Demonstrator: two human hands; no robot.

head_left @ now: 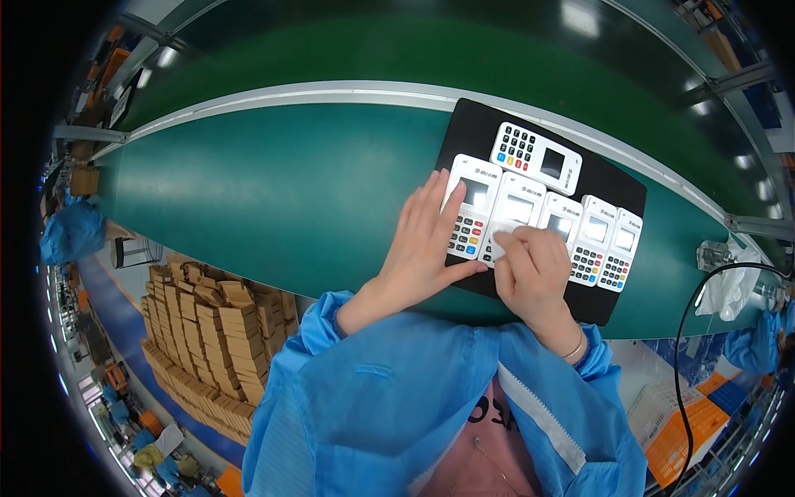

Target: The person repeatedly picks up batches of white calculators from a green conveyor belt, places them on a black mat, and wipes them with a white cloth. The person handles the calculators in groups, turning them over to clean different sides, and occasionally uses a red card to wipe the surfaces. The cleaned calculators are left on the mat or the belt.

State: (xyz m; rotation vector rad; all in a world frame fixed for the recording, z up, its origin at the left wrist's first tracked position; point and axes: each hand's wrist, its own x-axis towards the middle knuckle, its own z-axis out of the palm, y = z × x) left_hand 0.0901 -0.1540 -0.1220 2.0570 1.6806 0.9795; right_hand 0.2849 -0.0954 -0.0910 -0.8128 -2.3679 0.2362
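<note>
Cardboard boxes: Many brown boxes (236, 331) are stacked at lower left of the frame; what is inside I cannot see.
Orange crate: It (694, 427) is at lower right, partly hidden by the blue sleeve; its contents are hard to make out.
Plastic bag: A whitish, crumpled bag (729, 290) lies at the right end of the green bench (273, 182), behind a black cable (677, 364).
Left hand: This hand (422, 240) has long, straight fingers, thumb spread wide, against the leftmost payment terminal (476, 190), covering part of its left side.
Right hand: The fingers of this hand (538, 269) are curled narrow over the second terminal (517, 203), hiding most of its keypad. Something white shows at the fingertips; I cannot tell if it is held.
Terminals: Five white ones stand side by side on a black mat (468, 128), right of centre; a sixth terminal (538, 157) lies crosswise above. Keys are black, some red, yellow and blue.
</note>
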